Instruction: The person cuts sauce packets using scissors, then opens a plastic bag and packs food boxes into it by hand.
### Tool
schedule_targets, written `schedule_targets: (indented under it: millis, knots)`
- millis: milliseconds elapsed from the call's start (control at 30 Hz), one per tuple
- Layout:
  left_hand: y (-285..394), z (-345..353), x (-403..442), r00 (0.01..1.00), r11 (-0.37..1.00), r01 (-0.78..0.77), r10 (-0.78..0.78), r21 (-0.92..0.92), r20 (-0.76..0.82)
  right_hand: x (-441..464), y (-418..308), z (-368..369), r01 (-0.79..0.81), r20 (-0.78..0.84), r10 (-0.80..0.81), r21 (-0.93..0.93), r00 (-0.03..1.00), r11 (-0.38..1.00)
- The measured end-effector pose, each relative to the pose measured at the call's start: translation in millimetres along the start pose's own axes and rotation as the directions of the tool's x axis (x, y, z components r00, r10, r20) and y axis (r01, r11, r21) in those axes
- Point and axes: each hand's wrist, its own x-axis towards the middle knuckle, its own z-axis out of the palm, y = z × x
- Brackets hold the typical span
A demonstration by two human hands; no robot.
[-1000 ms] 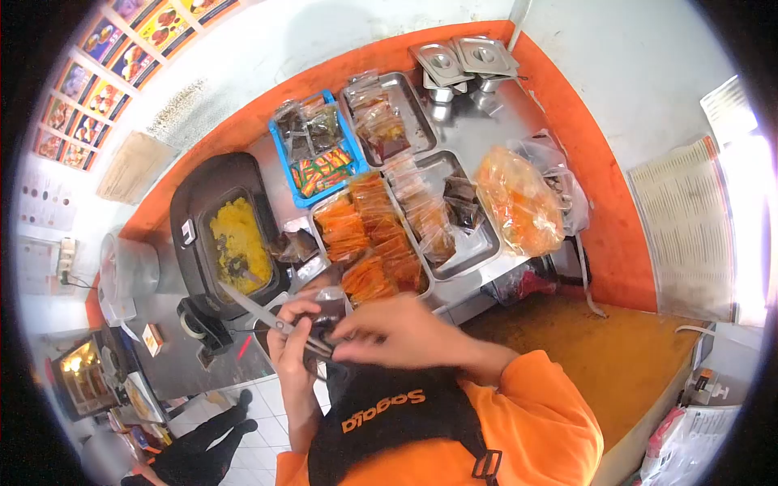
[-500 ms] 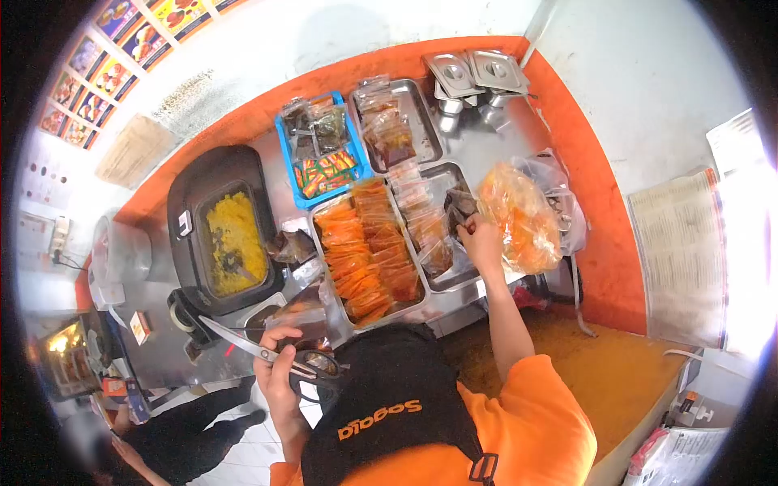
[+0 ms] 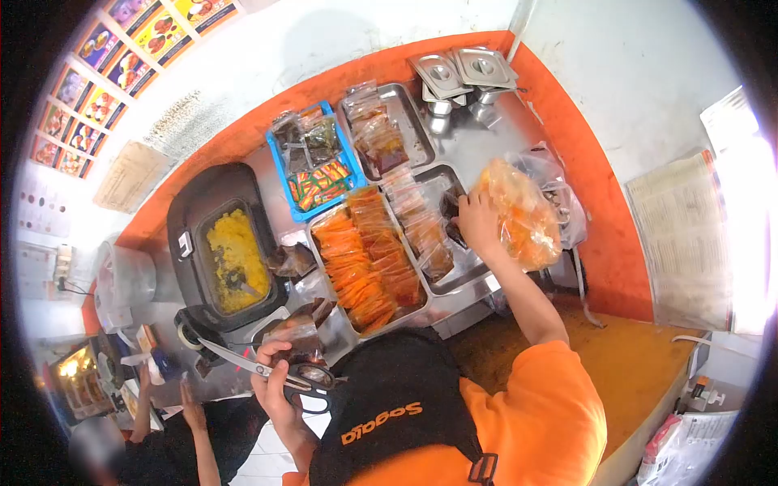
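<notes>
In my left hand (image 3: 279,393) is a pair of scissors (image 3: 235,359), its long blade pointing left and its black handles by my palm. A clear plastic bag with dark contents (image 3: 301,342) lies right beside those fingers; I cannot tell whether they grip it. My right hand (image 3: 480,223) is reached over a metal tray (image 3: 455,282), its fingers closed at a dark sachet (image 3: 450,209) that they partly hide. A row of clear packets (image 3: 417,227) lies along the left side of this tray. Close to the right wrist sits a big clear bag of orange food (image 3: 525,219).
A tray of orange and brown packets (image 3: 352,267) stands left of centre. Behind it are a blue basket (image 3: 298,215) and another metal tray (image 3: 421,134). Lidded steel pans (image 3: 462,73) stand at the back. A rice cooker (image 3: 182,211) holds yellow rice. Another person's hands (image 3: 190,405) show lower left.
My right hand has shifted slightly left and back over the dark sachet. The scissors stay in my left hand. The other person's hands have moved up toward the counter.
</notes>
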Motion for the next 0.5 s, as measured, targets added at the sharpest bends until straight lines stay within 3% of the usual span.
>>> schedule_targets:
  millis: [133, 233, 333, 433, 500]
  knots:
    - [1, 5, -1, 1.0, 1.0, 0.024, -0.024, -0.005, -0.001, 3, 10, -1, 0.086, -0.027, -0.084, 0.124, 0.996, 0.988]
    - [-1, 2, -3, 0.999, 0.999, 0.033, -0.033, -0.012, -0.008, 23, -2, -15, -0.156, 0.235, 0.113, 0.175, 0.965, 0.972]
    - [-1, 3, -2, 1.0, 0.999, 0.024, -0.024, -0.034, -0.013, 24, 2, 3, 0.103, 0.075, -0.107, 0.052, 0.992, 0.993]
    - [-4, -2, -2, 1.0, 1.0, 0.018, -0.018, -0.009, -0.022, 31, 7, -16, 0.114, 0.165, -0.126, 0.079, 0.978, 0.99]
    - [-4, -3, -4, 0.999, 1.0, 0.015, -0.015, 0.003, -0.036, 33, 17, -47, -0.004, 0.353, -0.043, 0.13, 0.935, 0.992]
